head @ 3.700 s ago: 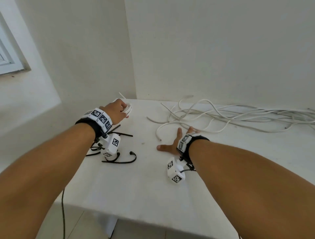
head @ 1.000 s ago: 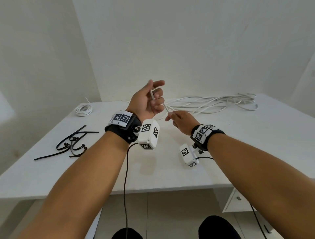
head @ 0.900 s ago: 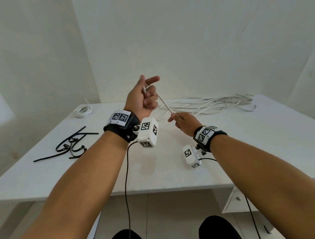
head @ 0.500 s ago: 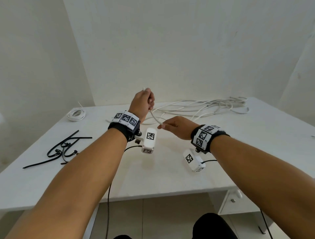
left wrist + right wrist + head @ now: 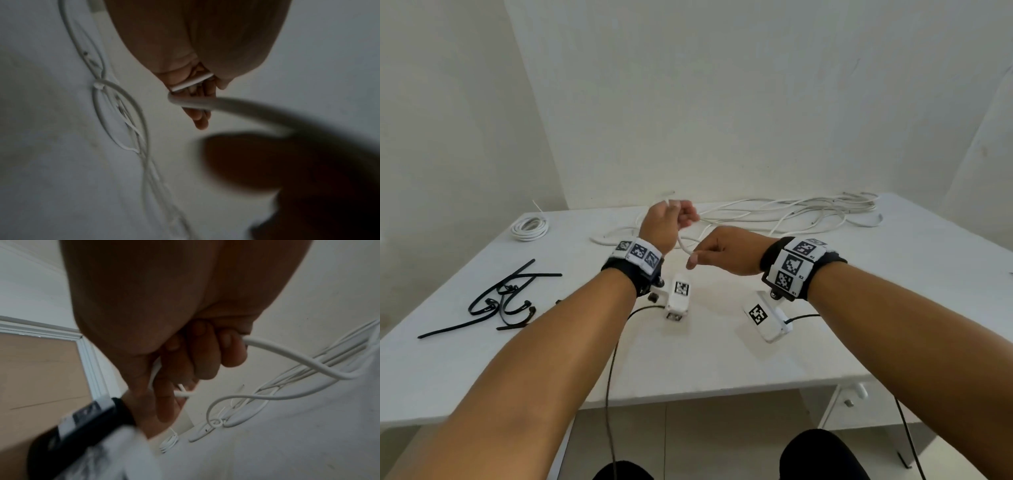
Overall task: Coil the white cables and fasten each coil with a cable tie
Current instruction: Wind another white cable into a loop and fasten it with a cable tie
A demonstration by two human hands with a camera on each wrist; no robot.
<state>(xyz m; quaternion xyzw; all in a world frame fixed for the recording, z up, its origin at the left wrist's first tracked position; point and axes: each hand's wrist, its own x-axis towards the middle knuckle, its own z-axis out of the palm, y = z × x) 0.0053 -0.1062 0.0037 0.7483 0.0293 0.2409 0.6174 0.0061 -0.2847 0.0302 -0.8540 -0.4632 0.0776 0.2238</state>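
My left hand [image 5: 671, 219] is raised over the white table [image 5: 705, 356] and grips the end of a white cable [image 5: 683, 244], whose tip sticks up out of the fist. A short way along the same cable, my right hand [image 5: 717, 255] pinches it, so a small arc hangs between the two hands. In the left wrist view the cable [image 5: 205, 103] crosses the curled fingers [image 5: 200, 116]. In the right wrist view the cable [image 5: 287, 358] leaves my fingers [image 5: 232, 352] and runs back to the loose tangle of white cables [image 5: 791, 212] at the table's far side.
A finished white coil [image 5: 529, 228] lies at the far left of the table. Several black cable ties [image 5: 500, 301] lie in a heap near the left edge. Walls close the table's back and left. A drawer unit [image 5: 856, 401] stands under the right front.
Both hands have come down from chest height toward the table. The left hand has turned over into a fist round the cable end, and the straight stretch between the hands now sags in an arc.
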